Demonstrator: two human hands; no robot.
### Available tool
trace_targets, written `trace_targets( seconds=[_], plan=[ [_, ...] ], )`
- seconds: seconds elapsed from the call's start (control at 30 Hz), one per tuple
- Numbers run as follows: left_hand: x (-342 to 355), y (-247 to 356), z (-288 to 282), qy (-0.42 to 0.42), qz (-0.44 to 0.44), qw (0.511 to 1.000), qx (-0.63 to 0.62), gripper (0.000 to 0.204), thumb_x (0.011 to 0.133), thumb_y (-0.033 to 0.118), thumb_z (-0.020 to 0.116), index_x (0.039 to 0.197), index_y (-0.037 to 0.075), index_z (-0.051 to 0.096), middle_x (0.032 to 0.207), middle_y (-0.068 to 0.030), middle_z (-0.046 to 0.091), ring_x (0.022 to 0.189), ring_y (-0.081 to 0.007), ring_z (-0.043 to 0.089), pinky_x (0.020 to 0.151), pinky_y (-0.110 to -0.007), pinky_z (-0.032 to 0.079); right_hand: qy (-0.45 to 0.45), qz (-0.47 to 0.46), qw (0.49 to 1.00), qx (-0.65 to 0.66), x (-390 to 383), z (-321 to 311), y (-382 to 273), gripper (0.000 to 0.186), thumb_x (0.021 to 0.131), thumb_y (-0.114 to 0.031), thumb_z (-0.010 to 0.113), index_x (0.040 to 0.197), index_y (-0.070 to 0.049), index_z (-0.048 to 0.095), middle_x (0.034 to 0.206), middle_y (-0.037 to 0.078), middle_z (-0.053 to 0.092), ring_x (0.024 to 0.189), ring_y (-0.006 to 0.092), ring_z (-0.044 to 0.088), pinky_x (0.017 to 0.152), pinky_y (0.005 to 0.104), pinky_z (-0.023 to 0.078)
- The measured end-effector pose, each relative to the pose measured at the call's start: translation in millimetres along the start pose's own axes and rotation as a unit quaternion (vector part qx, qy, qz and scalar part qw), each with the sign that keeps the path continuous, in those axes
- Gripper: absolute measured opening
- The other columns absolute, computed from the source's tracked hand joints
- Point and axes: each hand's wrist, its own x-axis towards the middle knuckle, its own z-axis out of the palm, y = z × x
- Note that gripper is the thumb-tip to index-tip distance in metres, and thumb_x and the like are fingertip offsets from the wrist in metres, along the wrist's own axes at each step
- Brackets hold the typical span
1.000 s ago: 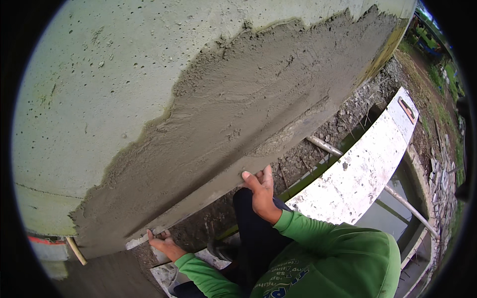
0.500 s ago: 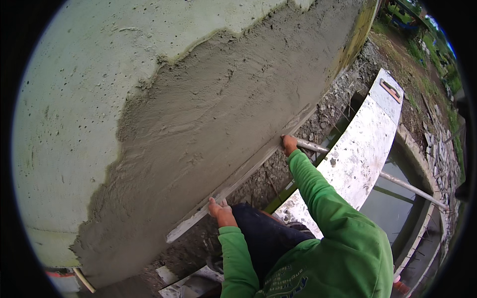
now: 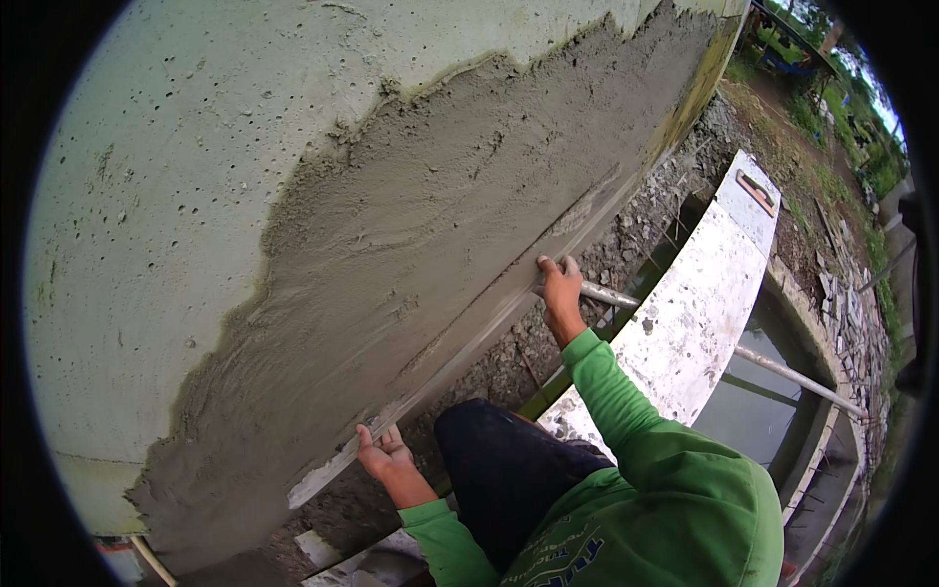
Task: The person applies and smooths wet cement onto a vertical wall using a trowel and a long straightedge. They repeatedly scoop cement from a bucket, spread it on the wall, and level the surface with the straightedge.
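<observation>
A long, mortar-smeared straightedge [image 3: 321, 479] lies slantwise against wet grey plaster [image 3: 391, 254] low on the wall. Near its lower-left end my left hand [image 3: 389, 458] grips it, thumb on top and fingers beneath. Farther up its length my right hand [image 3: 562, 296] holds the same straightedge, fingers bent over its edge. The far part of the tool is coated grey and blends into the plaster. Above the plaster's ragged border shows the pale, pitted concrete wall [image 3: 156, 205].
A white, spattered board [image 3: 675, 323] lies to my right with a hand float [image 3: 756, 193] on its far end. Pipes [image 3: 802, 377] run by it over a water-filled pit [image 3: 748, 421]. Rubble [image 3: 636, 220] lines the wall's foot. My dark-clad knee [image 3: 484, 445] is close to the straightedge.
The straightedge has shifted to the lower left along the plaster, and both hands have moved with it, the left one farther. The view has also turned slightly.
</observation>
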Motion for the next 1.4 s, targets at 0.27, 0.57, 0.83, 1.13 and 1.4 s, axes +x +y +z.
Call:
trace_targets(
  seconds=[0.27, 0.57, 0.83, 1.13, 1.4],
  plan=[
    [-12, 99, -11, -0.009, 0.090, 0.995, -0.036, 0.036, 0.083, 0.016, 0.070, 0.112, -0.002, 0.056, 0.114, -0.0164, 0.060, 0.108, -0.0305, 0.059, 0.097, -0.048, 0.048, -0.085, -0.060, 0.992, 0.066, -121, 56, -73, 0.023, 0.088, -0.015, 0.064, 0.100, -0.006, 0.047, 0.082, -0.002, 0.054, 0.071, 0.0062, 0.052, 0.054, 0.0222, 0.044],
    [23, 204, -44, 0.045, 0.148, 0.986, -0.063, 0.033, 0.080, 0.014, 0.072, 0.108, 0.001, 0.058, 0.106, -0.0154, 0.063, 0.098, -0.0304, 0.062, 0.088, -0.047, 0.051, -0.195, -0.084, 0.970, 0.123, -245, 114, -95, 0.036, 0.088, -0.012, 0.068, 0.102, -0.005, 0.036, 0.090, 0.004, 0.051, 0.076, 0.0065, 0.049, 0.058, 0.0208, 0.045],
    [61, 262, -117, 0.042, 0.287, 0.956, 0.043, 0.033, 0.088, 0.029, 0.059, 0.113, 0.008, 0.053, 0.106, -0.0082, 0.056, 0.093, -0.0230, 0.054, 0.083, -0.039, 0.046, -0.363, 0.005, 0.918, 0.161, -334, 144, -57, 0.042, 0.088, -0.008, 0.067, 0.117, -0.004, 0.037, 0.106, 0.007, 0.050, 0.094, 0.0119, 0.052, 0.070, 0.0231, 0.050],
    [4, 96, -19, 0.098, 0.201, 0.975, -0.001, 0.039, 0.084, 0.035, 0.067, 0.113, 0.011, 0.056, 0.113, -0.0060, 0.059, 0.098, -0.0223, 0.055, 0.081, -0.043, 0.047, -0.163, -0.085, 0.980, 0.075, -174, 61, -79, 0.024, 0.089, -0.013, 0.062, 0.105, -0.005, 0.045, 0.092, 0.003, 0.055, 0.076, 0.0080, 0.055, 0.057, 0.0228, 0.048],
    [15, 76, -14, 0.132, 0.184, 0.974, 0.001, 0.045, 0.084, 0.036, 0.067, 0.118, 0.011, 0.053, 0.119, -0.0058, 0.057, 0.105, -0.0247, 0.053, 0.084, -0.047, 0.041, -0.134, -0.098, 0.986, 0.013, -168, 82, -86, 0.026, 0.084, -0.014, 0.061, 0.104, -0.005, 0.046, 0.092, 0.004, 0.054, 0.079, 0.0120, 0.056, 0.047, 0.0235, 0.049]
  ],
)
